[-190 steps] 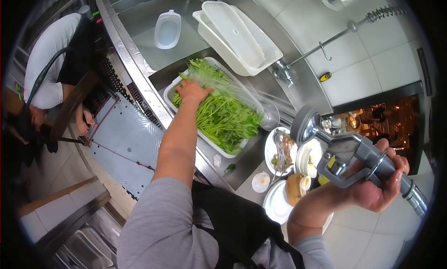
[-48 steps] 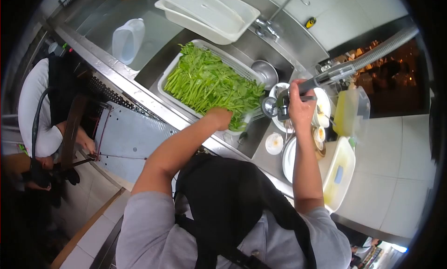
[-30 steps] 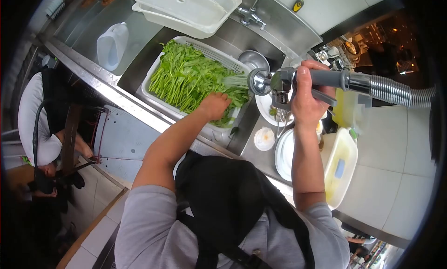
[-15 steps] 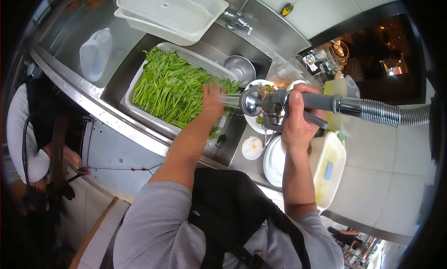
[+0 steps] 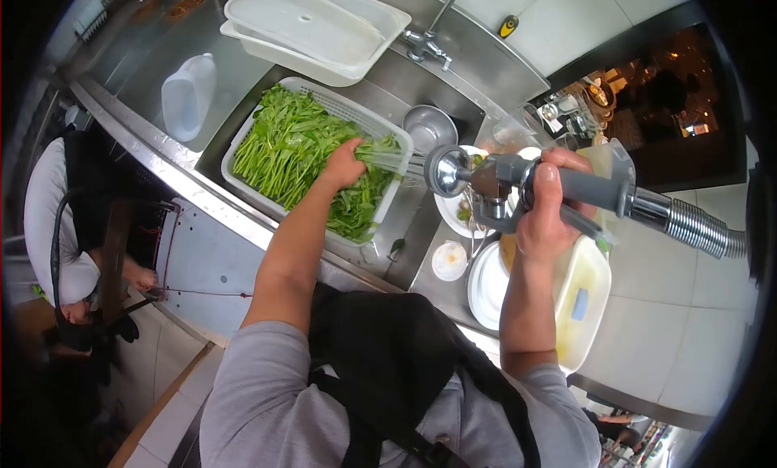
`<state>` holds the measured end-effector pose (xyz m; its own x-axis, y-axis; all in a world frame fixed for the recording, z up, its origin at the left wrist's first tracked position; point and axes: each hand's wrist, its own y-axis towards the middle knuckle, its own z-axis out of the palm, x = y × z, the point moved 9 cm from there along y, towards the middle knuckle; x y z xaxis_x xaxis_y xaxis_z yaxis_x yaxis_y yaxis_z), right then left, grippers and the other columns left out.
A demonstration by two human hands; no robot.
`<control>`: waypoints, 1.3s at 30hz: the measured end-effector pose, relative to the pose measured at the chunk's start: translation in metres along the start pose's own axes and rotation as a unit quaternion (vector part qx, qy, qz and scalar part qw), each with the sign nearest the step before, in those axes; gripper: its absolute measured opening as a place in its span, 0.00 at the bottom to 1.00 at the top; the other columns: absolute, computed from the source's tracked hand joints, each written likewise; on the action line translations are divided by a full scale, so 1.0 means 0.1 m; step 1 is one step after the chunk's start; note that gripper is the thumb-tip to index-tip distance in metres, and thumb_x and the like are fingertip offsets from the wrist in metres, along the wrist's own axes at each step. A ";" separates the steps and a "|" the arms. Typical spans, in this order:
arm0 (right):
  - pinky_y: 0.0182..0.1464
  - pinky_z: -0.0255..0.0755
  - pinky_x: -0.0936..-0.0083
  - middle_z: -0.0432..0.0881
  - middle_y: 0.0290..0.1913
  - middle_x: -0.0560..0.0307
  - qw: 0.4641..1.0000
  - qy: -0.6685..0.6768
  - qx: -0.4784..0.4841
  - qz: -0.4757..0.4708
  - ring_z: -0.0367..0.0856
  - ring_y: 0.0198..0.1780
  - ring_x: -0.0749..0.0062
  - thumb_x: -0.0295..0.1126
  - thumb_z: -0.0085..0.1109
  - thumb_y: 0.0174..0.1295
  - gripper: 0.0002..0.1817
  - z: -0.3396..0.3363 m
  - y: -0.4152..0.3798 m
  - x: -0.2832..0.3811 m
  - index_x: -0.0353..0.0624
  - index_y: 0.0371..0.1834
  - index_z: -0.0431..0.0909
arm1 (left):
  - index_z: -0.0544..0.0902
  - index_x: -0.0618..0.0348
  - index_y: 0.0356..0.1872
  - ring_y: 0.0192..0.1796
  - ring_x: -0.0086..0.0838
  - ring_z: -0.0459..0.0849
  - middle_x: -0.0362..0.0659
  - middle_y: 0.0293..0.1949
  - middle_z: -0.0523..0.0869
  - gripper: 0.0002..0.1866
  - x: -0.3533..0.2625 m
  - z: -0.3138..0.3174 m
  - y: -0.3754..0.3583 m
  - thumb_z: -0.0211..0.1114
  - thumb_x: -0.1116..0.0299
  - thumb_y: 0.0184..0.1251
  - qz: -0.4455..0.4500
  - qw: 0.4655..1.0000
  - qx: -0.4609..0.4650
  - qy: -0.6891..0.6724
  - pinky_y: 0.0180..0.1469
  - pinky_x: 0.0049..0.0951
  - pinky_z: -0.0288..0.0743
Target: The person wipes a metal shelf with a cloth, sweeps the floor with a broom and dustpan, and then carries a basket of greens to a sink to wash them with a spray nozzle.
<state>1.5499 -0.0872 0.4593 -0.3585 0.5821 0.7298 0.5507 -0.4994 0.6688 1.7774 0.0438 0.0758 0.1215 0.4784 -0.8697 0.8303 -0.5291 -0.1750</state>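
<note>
Long-stemmed leafy greens (image 5: 283, 156) fill a white perforated basket (image 5: 391, 217) in the sink. My left hand (image 5: 346, 164) is among them at the basket's right part, fingers curled into the leaves and partly hidden. My right hand (image 5: 550, 213) is wrapped around the grey grip of a pre-rinse spray nozzle (image 5: 477, 180), its lever under the fingers. From the round chrome head, water streams leftward onto the greens beside my left hand. A ribbed metal hose (image 5: 696, 225) runs from the grip to the right.
A metal bowl (image 5: 429, 129) stands behind the basket's right end. White tubs (image 5: 316, 31) and a plastic jug (image 5: 188, 95) are to the left. Plates (image 5: 486, 286), a small dish (image 5: 449, 261) and a yellowish bin (image 5: 587, 306) lie rightward. Another person (image 5: 61, 225) is at far left.
My left hand has gone from spread and blurred over the greens to curled among them, slightly leftward. The spray nozzle still runs, and the whole view has shifted a little.
</note>
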 end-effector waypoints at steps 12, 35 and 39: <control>0.44 0.69 0.76 0.75 0.40 0.50 0.999 -0.013 0.034 -0.030 0.74 0.38 0.71 0.32 0.58 0.58 0.13 -0.30 -0.12 0.44 0.33 0.39 0.75 | 0.72 0.63 0.65 0.58 0.44 0.81 0.57 0.55 0.82 0.38 0.07 -0.10 -0.10 0.67 0.74 0.45 -0.027 0.998 -0.012 -0.049 0.61 0.33 0.72; 0.41 0.71 0.77 0.74 0.38 0.49 0.998 0.002 -0.028 -0.059 0.75 0.37 0.70 0.31 0.58 0.58 0.13 -0.18 0.03 0.29 0.32 0.40 0.74 | 0.73 0.61 0.63 0.65 0.50 0.71 0.58 0.62 0.75 0.36 -0.57 0.10 -0.31 0.71 0.61 0.49 0.212 0.950 0.034 0.226 0.70 0.41 0.62; 0.41 0.69 0.77 0.75 0.38 0.49 0.999 0.009 -0.022 -0.044 0.74 0.36 0.72 0.31 0.57 0.57 0.13 -0.10 0.01 0.19 0.33 0.40 0.74 | 0.74 0.61 0.62 0.68 0.49 0.68 0.57 0.63 0.74 0.36 -0.65 -0.63 -0.26 0.72 0.59 0.48 0.255 0.947 -0.068 0.185 0.72 0.41 0.59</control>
<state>1.5359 -0.0828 0.4754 -0.4174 0.6143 0.6696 0.4828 -0.4743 0.7361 1.7822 0.0704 0.1658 0.6861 0.4107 -0.6005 0.6719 -0.6743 0.3065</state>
